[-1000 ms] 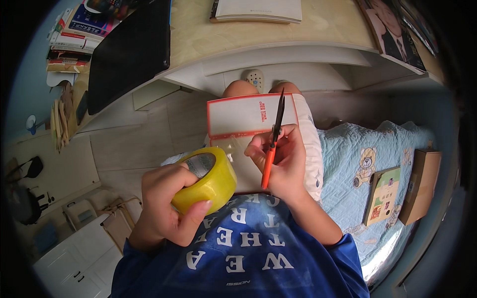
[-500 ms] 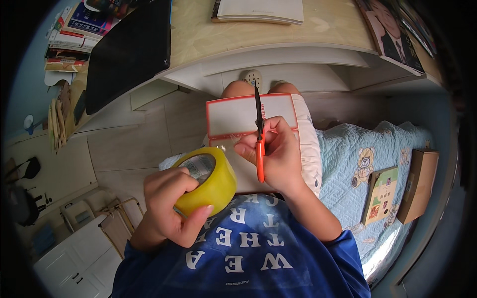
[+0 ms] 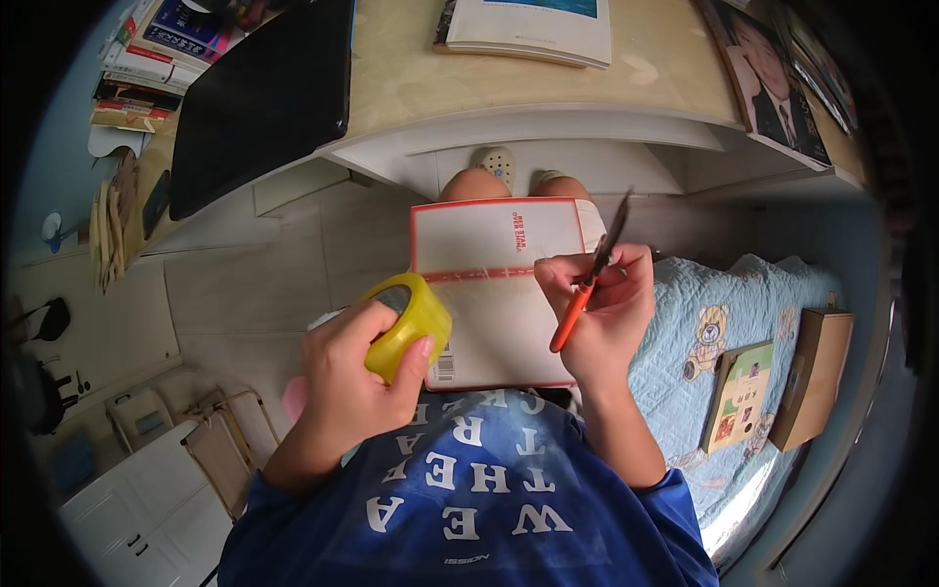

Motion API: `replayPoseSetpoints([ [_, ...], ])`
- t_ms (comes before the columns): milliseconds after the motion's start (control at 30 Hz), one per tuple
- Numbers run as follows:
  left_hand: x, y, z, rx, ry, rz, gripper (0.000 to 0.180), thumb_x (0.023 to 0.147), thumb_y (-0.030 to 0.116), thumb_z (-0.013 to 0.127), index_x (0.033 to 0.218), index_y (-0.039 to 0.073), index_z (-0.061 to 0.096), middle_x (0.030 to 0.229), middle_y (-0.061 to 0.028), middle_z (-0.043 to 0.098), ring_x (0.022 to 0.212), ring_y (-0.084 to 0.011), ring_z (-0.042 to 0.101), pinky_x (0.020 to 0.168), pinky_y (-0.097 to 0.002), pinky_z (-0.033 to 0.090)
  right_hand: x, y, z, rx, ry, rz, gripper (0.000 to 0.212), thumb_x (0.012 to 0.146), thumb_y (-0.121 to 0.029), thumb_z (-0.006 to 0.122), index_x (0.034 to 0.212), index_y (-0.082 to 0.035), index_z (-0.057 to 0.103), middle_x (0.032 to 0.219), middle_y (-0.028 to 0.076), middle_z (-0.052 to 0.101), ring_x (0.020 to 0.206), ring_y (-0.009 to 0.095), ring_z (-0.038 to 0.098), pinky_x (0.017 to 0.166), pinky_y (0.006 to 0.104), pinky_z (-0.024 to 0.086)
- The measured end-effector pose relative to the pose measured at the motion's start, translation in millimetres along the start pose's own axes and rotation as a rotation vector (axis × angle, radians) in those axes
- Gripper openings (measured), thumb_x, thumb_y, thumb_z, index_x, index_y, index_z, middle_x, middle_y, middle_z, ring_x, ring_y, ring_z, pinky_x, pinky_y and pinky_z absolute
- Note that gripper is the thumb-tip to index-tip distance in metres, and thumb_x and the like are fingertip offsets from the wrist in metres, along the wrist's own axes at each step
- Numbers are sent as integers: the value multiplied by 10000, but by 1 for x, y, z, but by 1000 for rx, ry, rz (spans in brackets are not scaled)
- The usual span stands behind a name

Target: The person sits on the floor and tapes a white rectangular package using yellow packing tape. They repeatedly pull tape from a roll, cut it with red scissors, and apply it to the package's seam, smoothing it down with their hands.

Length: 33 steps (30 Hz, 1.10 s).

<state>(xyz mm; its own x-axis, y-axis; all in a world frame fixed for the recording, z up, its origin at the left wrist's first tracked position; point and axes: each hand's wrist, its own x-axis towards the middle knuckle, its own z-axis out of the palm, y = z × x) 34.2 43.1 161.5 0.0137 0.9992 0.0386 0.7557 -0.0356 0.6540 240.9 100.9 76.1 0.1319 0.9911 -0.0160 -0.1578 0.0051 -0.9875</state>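
Observation:
My left hand (image 3: 347, 372) is wrapped round a wide roll of yellow packing tape (image 3: 427, 321), fingers inside its core and thumb on the outer face. In my right hand (image 3: 618, 318) is a pair of scissors (image 3: 577, 311) with orange-red handles and dark blades, pointing away from me. The thumb and index finger of that hand come together beside the handles; whether they pinch a tape end, I cannot make out. Below and between both hands, a white book (image 3: 499, 338) with red borders lies spread on my lap, its cover facing up. Pale marks show along its red spine.
Ahead is a wooden desk (image 3: 391, 88) with a black laptop (image 3: 264, 108), a white book (image 3: 528, 34) and stacked books (image 3: 147, 64). To the right, a blue quilt (image 3: 675, 293) carries a green-and-cream book (image 3: 738, 396) and a brown box (image 3: 814, 377).
My right hand has moved right with the scissors, which now tilt rightward. The tape roll has turned and shifted slightly left, and more of the book on my lap shows.

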Motion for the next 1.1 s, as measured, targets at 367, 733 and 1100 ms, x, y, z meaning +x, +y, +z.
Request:
replayPoseSetpoints([
  [367,7,-4,12,14,66,49,239,782,174,773,774,37,577,677,-143,611,555,-343,621,498,-371,470,1,16,-6,-179,57,-187,455,789,18,835,972,-48,424,811,35,625,724,56,560,670,204,459],
  [733,-2,-10,7,-209,37,-29,280,820,138,763,679,21,553,617,-97,578,496,-179,551,474,-294,393,13,14,-11,35,-113,74,410,832,85,769,1002,-18,410,885,123,708,816,120,676,760,257,548],
  [1100,-9,-18,2,-336,49,53,281,826,117,737,683,16,517,605,-83,518,495,-154,465,473,-280,341,17,3,-15,-119,-262,4,389,839,105,741,1034,-24,430,970,170,732,907,168,713,820,287,575],
])
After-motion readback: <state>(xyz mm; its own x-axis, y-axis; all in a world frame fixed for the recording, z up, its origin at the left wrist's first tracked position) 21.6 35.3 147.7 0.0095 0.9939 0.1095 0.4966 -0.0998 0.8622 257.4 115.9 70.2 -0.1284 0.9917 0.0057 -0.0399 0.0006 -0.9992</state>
